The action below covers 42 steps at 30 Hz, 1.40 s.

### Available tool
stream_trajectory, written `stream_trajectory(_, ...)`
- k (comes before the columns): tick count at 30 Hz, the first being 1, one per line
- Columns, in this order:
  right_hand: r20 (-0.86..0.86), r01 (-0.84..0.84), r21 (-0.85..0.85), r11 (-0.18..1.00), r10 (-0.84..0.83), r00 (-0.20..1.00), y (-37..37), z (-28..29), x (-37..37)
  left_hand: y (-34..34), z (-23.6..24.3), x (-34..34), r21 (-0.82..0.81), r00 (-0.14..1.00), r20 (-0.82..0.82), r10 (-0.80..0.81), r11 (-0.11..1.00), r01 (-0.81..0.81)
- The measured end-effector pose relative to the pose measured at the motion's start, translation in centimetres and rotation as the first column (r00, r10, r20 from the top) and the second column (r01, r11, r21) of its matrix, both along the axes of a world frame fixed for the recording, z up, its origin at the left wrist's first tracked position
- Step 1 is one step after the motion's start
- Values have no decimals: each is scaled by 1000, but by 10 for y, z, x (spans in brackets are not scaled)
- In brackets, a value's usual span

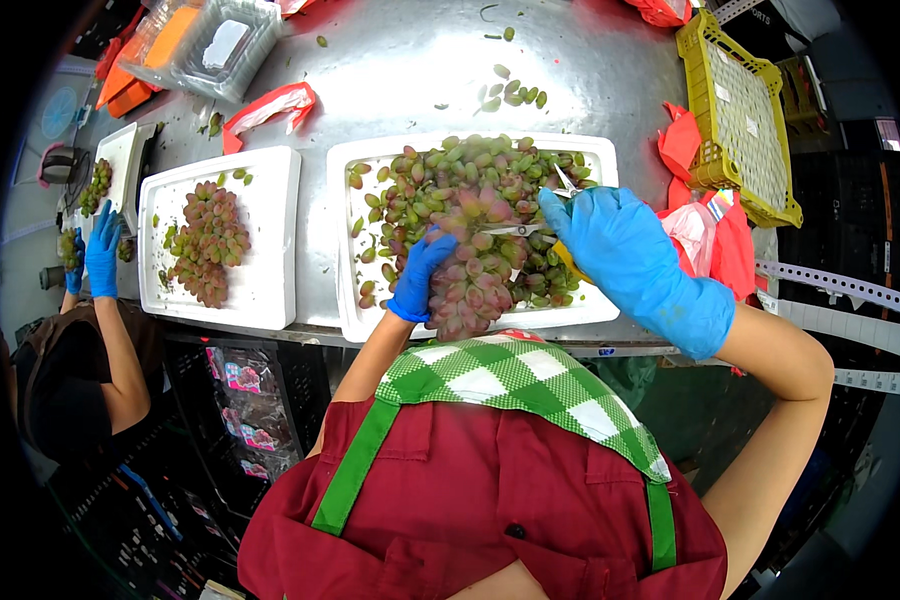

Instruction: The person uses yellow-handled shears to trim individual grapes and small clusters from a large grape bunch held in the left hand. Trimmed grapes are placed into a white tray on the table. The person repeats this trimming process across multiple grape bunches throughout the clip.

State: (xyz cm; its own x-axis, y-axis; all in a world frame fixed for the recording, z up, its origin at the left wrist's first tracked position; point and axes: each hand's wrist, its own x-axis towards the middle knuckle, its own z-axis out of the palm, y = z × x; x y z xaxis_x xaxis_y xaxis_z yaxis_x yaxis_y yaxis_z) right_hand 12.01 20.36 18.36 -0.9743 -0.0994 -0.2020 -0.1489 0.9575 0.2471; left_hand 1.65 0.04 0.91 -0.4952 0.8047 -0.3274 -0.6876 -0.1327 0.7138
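My left hand [422, 275], in a blue glove, is closed around a bunch of reddish-green grapes [470, 285], which hangs over the near edge of a white foam tray [346, 170]. Scissors [513, 230] are gripped in my blue-gloved right hand [635, 255], a yellow handle showing beneath the fingers. One metal blade points left against the held bunch; another shiny metal piece shows near my fingertips. Many more grapes [450, 160], green to pink, fill the tray beneath and behind the bunch. The left fingers are partly hidden by fruit.
Left stands another white tray [285, 230] with a grape bunch [210, 235]. Beyond it a co-worker's gloved hands [102, 250] are at work. Clear plastic boxes [220, 50] sit at the far left, a yellow crate [715, 150] at the right. Loose grapes and red wrappers [680, 145] lie on the metal table.
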Motion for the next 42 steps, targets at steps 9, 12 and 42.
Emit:
stream_trajectory(9, -49, -101, 257, 961, 117, 992, -4, -8, 2, 8, 19, 2, -47, 1000, 0, -14, 999, 14)
stream_trajectory(12, 28, -79, 214, 974, 74, 997, -6, -6, 2, 8, 15, 3, -34, 1000, 1, -11, 999, 11)
stream_trajectory(42, -165, -23, -100, 995, 7, 986, -23, 6, -5, 18, 18, 19, -53, 964, -259, 58, 996, -74)
